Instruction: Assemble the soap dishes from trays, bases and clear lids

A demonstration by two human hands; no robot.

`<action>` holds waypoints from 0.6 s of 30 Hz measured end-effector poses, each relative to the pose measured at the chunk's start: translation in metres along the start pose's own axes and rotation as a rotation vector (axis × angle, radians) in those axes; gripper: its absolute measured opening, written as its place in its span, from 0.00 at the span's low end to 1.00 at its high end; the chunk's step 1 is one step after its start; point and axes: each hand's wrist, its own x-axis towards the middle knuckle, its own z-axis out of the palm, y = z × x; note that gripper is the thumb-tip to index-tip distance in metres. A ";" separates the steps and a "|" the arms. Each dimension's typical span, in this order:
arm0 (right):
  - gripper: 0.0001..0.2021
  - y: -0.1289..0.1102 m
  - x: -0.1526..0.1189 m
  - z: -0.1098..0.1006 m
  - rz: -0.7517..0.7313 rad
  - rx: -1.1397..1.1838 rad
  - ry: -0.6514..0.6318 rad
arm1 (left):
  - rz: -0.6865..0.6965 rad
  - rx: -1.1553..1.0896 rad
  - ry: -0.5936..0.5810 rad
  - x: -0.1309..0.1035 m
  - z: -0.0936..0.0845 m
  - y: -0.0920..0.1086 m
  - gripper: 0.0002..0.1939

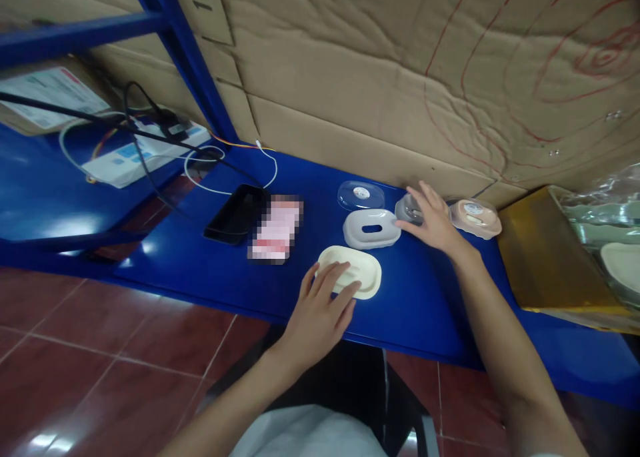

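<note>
Near the front edge of the blue table, my left hand [317,313] rests with spread fingers on a cream oval soap-dish-like tray [370,277]. Just beyond it lies a white oval piece [356,229] with a slot in its middle. My right hand [434,222] reaches over a clear plastic container [404,207], fingers apart, its thumb by the right end of the white piece. My fingers partly hide the container, and I cannot tell whether they touch it. A clear oval lid [347,195] with a round sticker lies behind the white piece.
A pinkish lidded box [487,225] sits right of my right hand, before a brown carton [540,257] with plastic-wrapped pieces. At left are a black phone [235,213], a blurred pink item [277,227], cables and a power strip [135,153]. Cardboard [340,77] walls the back.
</note>
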 end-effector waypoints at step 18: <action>0.52 0.015 -0.076 -0.048 0.084 -0.081 -0.262 | -0.002 -0.062 -0.162 0.024 0.012 0.002 0.23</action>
